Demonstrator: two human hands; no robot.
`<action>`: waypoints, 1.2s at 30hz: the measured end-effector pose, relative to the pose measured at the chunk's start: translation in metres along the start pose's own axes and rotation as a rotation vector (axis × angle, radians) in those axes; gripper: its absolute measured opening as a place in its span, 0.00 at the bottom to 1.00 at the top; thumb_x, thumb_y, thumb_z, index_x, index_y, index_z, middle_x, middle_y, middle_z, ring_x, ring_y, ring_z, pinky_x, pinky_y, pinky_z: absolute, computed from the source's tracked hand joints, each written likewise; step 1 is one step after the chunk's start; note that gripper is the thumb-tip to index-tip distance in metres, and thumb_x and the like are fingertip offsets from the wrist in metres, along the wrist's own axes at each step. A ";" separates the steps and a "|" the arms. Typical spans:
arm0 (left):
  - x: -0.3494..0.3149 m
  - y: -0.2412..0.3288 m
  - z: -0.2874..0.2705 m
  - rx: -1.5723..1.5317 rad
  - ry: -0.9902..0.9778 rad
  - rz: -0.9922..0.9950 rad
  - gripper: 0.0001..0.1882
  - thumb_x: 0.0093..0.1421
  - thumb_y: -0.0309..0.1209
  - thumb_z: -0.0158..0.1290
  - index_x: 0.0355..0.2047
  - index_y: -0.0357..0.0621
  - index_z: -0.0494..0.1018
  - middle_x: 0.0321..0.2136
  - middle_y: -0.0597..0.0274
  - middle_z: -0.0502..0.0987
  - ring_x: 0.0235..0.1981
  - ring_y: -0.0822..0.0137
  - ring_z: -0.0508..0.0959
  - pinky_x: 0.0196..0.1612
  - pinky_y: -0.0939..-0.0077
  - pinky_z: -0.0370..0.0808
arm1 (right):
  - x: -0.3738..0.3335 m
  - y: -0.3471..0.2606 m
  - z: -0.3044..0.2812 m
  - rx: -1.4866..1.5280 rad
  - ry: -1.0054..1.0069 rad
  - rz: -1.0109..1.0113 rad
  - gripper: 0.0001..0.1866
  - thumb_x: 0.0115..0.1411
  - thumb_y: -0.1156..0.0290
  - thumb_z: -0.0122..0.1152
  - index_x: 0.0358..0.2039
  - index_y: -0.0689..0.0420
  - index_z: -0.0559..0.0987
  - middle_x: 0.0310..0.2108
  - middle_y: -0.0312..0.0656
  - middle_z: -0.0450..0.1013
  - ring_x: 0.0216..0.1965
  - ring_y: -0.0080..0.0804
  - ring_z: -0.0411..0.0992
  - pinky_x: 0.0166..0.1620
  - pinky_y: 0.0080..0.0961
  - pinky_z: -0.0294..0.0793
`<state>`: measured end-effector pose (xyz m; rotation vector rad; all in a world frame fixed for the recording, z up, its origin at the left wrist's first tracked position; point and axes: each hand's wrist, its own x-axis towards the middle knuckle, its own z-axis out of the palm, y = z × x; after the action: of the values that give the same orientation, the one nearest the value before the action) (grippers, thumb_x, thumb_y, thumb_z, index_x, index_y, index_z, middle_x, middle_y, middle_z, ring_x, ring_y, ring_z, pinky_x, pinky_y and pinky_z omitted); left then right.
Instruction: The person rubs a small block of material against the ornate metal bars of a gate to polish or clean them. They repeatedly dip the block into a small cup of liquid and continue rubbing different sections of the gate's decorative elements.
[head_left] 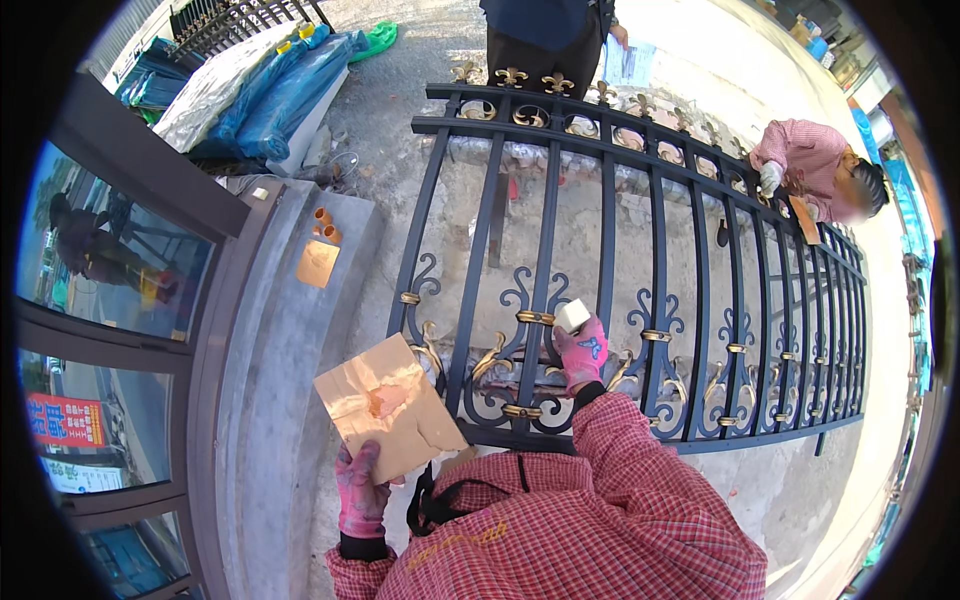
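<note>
My left hand [362,490], in a pink glove, grips the lower edge of a flat cardboard piece [375,432] with a torn or smeared reddish-gold patch on its face. A small white block [572,316], sponge-like, is pinched in my pink-gloved right hand [584,352]. That hand is over a dark metal fence panel [549,200], close beside a gold band [535,318] on one of its bars. Scrollwork and gold leaf shapes [490,355] decorate the panel's near part. Whether the block touches the metal I cannot tell.
At the panel's far right a person [808,150] bends over it with cardboard [803,220]. Another person [545,45] stands beyond it. Orange cups [322,222] and a cardboard square [317,263] lie on the grey step [285,360], beside glass doors [110,245]. Blue-wrapped stacks [275,120] stand far left.
</note>
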<state>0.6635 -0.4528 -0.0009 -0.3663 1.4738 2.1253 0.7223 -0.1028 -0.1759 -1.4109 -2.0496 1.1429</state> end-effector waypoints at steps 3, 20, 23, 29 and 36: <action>0.000 -0.001 -0.002 0.001 0.016 0.007 0.16 0.58 0.26 0.47 0.47 0.37 0.65 0.33 0.54 0.75 0.21 0.65 0.77 0.16 0.76 0.76 | -0.011 -0.018 -0.001 -0.061 -0.012 -0.042 0.23 0.43 0.62 0.69 0.37 0.60 0.72 0.35 0.49 0.73 0.35 0.46 0.74 0.36 0.35 0.73; 0.001 0.000 0.003 0.008 0.022 0.017 0.18 0.57 0.27 0.48 0.48 0.35 0.64 0.34 0.53 0.75 0.22 0.65 0.78 0.16 0.76 0.77 | 0.005 -0.015 -0.011 0.302 -0.121 0.230 0.19 0.46 0.72 0.66 0.39 0.62 0.73 0.31 0.44 0.76 0.27 0.31 0.75 0.28 0.25 0.73; 0.000 0.000 0.001 0.006 -0.022 0.012 0.18 0.57 0.27 0.48 0.48 0.35 0.64 0.34 0.53 0.75 0.23 0.65 0.78 0.17 0.76 0.76 | 0.010 -0.016 -0.014 0.298 -0.110 0.187 0.19 0.46 0.73 0.66 0.40 0.61 0.72 0.30 0.43 0.76 0.26 0.28 0.74 0.25 0.23 0.71; -0.003 0.002 0.005 0.014 0.030 0.009 0.17 0.58 0.27 0.48 0.48 0.36 0.64 0.34 0.54 0.75 0.22 0.65 0.77 0.16 0.77 0.76 | 0.002 -0.046 -0.028 0.399 -0.159 0.360 0.19 0.46 0.73 0.66 0.40 0.60 0.73 0.32 0.41 0.76 0.27 0.28 0.73 0.27 0.23 0.71; -0.004 0.002 0.003 0.061 0.051 0.007 0.18 0.56 0.30 0.51 0.47 0.40 0.64 0.31 0.60 0.73 0.21 0.68 0.76 0.14 0.79 0.72 | 0.006 -0.031 -0.031 0.443 -0.220 0.455 0.22 0.46 0.73 0.66 0.41 0.62 0.71 0.32 0.43 0.75 0.29 0.31 0.74 0.26 0.25 0.73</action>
<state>0.6659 -0.4515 0.0034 -0.3963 1.5667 2.0859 0.7235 -0.0896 -0.1332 -1.6075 -1.4906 1.8751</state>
